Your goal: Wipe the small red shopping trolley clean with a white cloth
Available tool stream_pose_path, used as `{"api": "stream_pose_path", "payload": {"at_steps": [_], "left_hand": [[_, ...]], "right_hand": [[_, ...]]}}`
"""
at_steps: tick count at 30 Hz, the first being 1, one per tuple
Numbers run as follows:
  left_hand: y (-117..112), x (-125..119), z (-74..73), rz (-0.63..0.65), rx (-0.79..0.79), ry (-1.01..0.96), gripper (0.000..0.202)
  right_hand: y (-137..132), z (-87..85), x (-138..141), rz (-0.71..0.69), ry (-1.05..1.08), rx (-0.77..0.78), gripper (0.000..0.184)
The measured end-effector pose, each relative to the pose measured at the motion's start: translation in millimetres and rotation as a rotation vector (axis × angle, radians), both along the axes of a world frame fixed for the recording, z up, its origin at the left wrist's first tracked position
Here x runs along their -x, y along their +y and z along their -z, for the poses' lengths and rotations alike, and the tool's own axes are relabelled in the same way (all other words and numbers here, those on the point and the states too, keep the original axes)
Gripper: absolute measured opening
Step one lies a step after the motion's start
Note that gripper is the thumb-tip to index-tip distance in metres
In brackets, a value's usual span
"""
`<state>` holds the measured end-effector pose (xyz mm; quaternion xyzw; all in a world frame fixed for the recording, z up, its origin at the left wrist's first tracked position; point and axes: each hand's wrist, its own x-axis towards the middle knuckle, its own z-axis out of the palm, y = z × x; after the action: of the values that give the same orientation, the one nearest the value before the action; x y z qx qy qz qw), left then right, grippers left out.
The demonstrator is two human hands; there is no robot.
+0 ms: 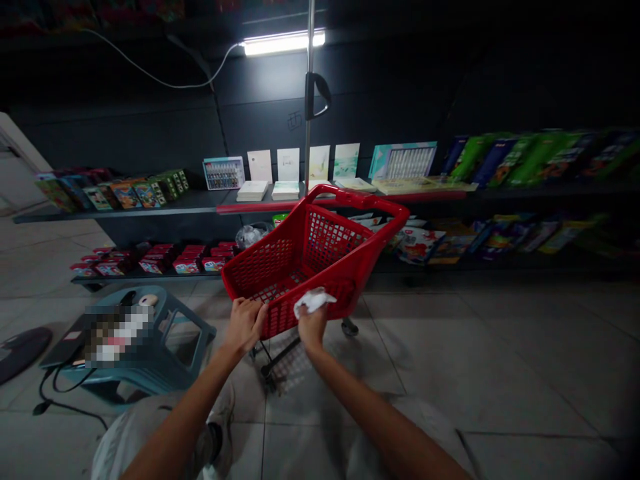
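A small red plastic shopping cart [287, 263] with mesh sides stands on the tiled floor before me, its handle toward the upper right. My left hand [246, 325] grips the rim at its near left corner, fingers curled over the edge. Against the cart's near side wall, my right hand [313, 328] is closed around a crumpled white cloth or tissue [314, 301]. The basket looks bare inside where its floor shows. A thin upright pole [309, 60] with a black hook-shaped piece [317, 97] rises behind the cart.
A grey-blue plastic stool [145, 373] with a dark device, cables and blurred items stands at left. Behind are shelves [190, 200] with boxes, booklets [288, 167] and green and blue bags [520, 160]. A lit tube lamp [284, 43] hangs above. Tiled floor [480, 360] spreads right.
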<state>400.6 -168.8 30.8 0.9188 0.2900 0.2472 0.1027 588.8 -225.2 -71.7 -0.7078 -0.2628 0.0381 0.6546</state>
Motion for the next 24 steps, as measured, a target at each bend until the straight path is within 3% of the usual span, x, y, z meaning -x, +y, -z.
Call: {"api": "stream_pose_path", "payload": {"at_steps": [3, 6, 9, 12, 15, 19, 22, 24], "left_hand": [[3, 2, -0.3, -0.011, 0.012, 0.002, 0.049], [12, 7, 1.1, -0.030, 0.011, -0.010, 0.051], [25, 15, 3.0, -0.033, 0.013, -0.023, 0.052], [38, 22, 2.9, -0.019, 0.026, -0.024, 0.053], [49, 27, 0.0, -0.006, 0.043, -0.011, 0.053], [59, 32, -4.8, 0.031, 0.067, 0.028, 0.051], [62, 33, -6.7, 0.069, 0.068, 0.067, 0.051], [62, 32, -6.8, 0.073, 0.065, 0.071, 0.051]], "right_hand": [[-6, -0.7, 76, -0.166, -0.026, 0.016, 0.048], [-15, -10.1, 109, -0.399, -0.253, 0.114, 0.054], [-17, -22.3, 93, -0.641, -0.596, 0.276, 0.045], [-19, -31.6, 40, -0.706, -0.856, 0.364, 0.033], [-28, -32.0, -28, -0.451, -0.806, 0.419, 0.035], [-40, -17.7, -96, -0.025, -0.492, 0.345, 0.036], [-31, -0.9, -105, 0.200, -0.215, 0.234, 0.047], [-15, 10.7, -84, 0.219, -0.121, 0.217, 0.048]]}}
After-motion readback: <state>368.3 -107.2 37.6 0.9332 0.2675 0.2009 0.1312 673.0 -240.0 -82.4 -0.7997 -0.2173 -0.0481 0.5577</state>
